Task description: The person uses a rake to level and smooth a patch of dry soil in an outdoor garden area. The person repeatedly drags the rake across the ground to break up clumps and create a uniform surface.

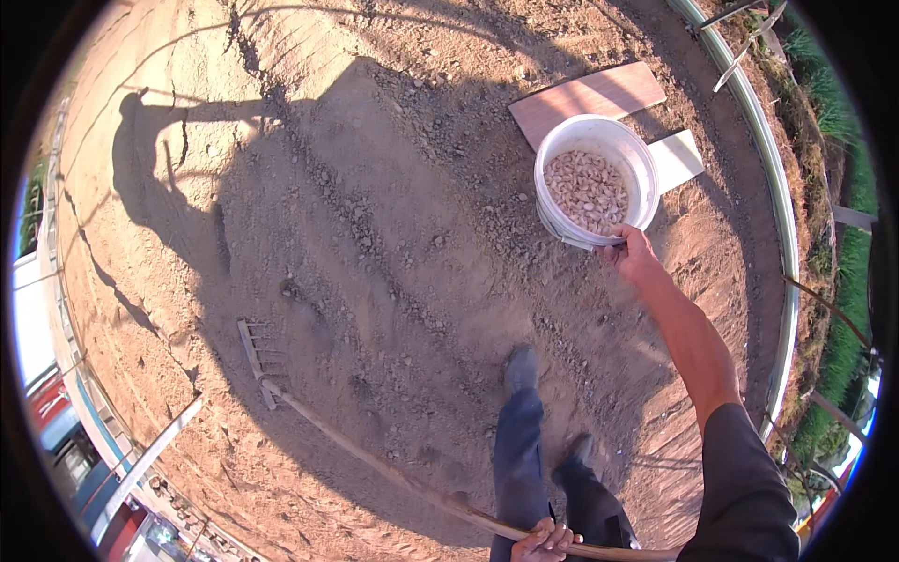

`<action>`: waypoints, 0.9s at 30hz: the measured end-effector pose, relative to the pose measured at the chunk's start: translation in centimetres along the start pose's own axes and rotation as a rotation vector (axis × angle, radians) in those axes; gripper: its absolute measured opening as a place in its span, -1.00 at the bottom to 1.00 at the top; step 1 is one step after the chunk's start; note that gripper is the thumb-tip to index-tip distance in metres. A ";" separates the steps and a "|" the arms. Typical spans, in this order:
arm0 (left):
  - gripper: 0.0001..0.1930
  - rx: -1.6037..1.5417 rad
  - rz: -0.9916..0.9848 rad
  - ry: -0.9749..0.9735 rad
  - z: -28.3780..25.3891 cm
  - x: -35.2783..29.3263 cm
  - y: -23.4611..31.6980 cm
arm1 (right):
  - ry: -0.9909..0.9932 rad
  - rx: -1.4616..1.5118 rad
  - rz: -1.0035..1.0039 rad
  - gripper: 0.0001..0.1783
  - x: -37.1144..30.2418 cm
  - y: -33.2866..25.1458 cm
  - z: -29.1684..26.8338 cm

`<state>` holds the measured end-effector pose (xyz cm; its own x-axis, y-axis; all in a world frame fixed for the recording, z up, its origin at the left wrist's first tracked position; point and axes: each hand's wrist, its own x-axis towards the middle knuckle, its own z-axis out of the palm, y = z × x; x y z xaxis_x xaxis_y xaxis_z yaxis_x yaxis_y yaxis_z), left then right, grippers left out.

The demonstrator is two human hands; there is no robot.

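Bright hard sunlight, large shadow (323, 262) across soil (122, 253), strong fisheye curvature.

pieces (588, 192) lie in the bucket (605, 138) — one board (582, 96) behind it, another board (678, 161) to its right, the right hand (633, 251) at its near rim — the rake head (252, 361) nearer and to its left.

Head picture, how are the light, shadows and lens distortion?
Head view: strong light casts a person's shadow over the soil; head view: the pale rail appears bowed at right, inside a black border; head view: the bucket looks bright, its pale pieces discernible; head view: a white patch at far left looks washed out.
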<state>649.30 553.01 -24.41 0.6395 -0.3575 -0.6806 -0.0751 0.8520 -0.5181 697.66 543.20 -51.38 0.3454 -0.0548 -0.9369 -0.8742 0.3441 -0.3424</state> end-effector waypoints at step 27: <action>-0.71 0.020 0.375 -0.050 -1.4 0.7 0.5 | -0.963 -1.237 -0.205 -0.51 -48.5 2.7 -8.2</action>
<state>648.66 552.66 -25.82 0.6068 -0.0008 -0.7949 -0.2962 0.9277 -0.2271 675.76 539.12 -7.45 0.1456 0.7544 -0.6400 -0.3471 -0.5668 -0.7471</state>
